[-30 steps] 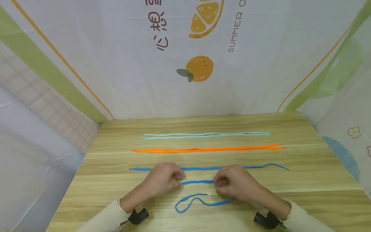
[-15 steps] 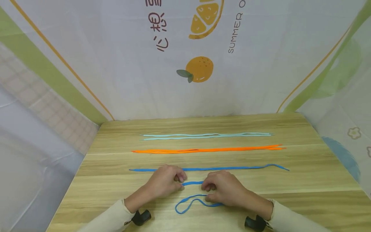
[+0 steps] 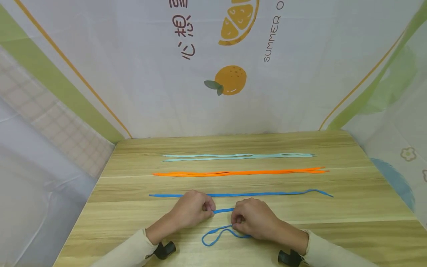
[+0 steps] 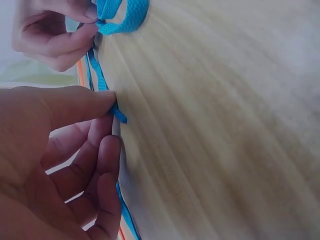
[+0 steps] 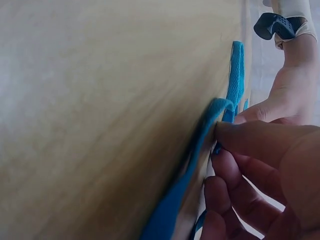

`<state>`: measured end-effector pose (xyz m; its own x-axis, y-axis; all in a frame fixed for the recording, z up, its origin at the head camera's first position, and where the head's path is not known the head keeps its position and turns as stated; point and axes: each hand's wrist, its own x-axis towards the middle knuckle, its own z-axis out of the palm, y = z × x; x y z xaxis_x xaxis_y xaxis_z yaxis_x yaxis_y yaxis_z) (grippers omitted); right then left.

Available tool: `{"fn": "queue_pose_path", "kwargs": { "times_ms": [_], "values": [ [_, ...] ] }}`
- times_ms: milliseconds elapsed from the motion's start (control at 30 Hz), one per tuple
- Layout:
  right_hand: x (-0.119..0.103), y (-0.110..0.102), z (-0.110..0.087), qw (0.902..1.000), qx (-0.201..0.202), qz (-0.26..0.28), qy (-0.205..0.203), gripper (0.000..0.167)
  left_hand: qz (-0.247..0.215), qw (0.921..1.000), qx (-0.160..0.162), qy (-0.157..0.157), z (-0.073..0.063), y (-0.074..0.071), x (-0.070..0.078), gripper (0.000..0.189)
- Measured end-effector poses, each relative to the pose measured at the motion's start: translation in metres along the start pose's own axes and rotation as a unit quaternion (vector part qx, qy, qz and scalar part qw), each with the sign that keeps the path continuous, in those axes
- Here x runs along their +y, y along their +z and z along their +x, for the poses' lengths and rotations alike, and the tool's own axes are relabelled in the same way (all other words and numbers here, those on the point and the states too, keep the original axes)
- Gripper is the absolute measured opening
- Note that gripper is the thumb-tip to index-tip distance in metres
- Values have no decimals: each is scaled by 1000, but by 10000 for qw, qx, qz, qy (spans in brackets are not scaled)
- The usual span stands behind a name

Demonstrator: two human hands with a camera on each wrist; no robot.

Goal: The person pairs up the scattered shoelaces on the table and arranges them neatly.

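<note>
A blue shoelace (image 3: 223, 210) runs between the two hands, low over the table. My left hand (image 3: 193, 209) pinches it between thumb and fingers; in the left wrist view its short tip (image 4: 121, 116) sticks out past the thumb. My right hand (image 3: 257, 218) pinches the same lace to the right, thumb against index finger in the right wrist view. A loose loop (image 3: 206, 243) of blue lace lies in front of the right hand, one strand reaching that hand's fingertips. The fingers hide how the strands join. Just behind both hands, a second blue shoelace (image 3: 260, 194) lies nearly straight.
Farther back lie an orange pair of shoelaces (image 3: 247, 172) and a pale mint pair (image 3: 213, 158), roughly parallel. The wooden table (image 3: 123, 215) meets a printed white curtain (image 3: 150, 92) at its back edge. Black wrist cameras (image 3: 165, 250) sit below the sleeves.
My right hand has moved left and slightly nearer, its fingers now over the lace's loose end. The stretch between the hands is shorter. The left hand has shifted slightly right.
</note>
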<state>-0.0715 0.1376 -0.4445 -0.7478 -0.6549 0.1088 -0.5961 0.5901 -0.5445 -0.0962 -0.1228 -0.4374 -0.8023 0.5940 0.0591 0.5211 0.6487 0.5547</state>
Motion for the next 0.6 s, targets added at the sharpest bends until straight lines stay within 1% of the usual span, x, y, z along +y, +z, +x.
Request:
{"fn": "queue_pose_path", "kwargs": {
  "times_ms": [167,333,467,600],
  "values": [
    [-1,1,0,9999,-15,-129,3,25,69,9999,64,47,0,1,0,15],
    [0,-1,-2,9999,-54,-62,66,26,59,9997,208,149,0,-2,1,15],
    [3,-7,-6,9999,113,24,17,26,71,9996,252,132,-2,-8,2,18],
    [7,-15,-12,9994,311,130,-32,27,-46,9997,214,71,-5,-13,3,20]
  ]
}}
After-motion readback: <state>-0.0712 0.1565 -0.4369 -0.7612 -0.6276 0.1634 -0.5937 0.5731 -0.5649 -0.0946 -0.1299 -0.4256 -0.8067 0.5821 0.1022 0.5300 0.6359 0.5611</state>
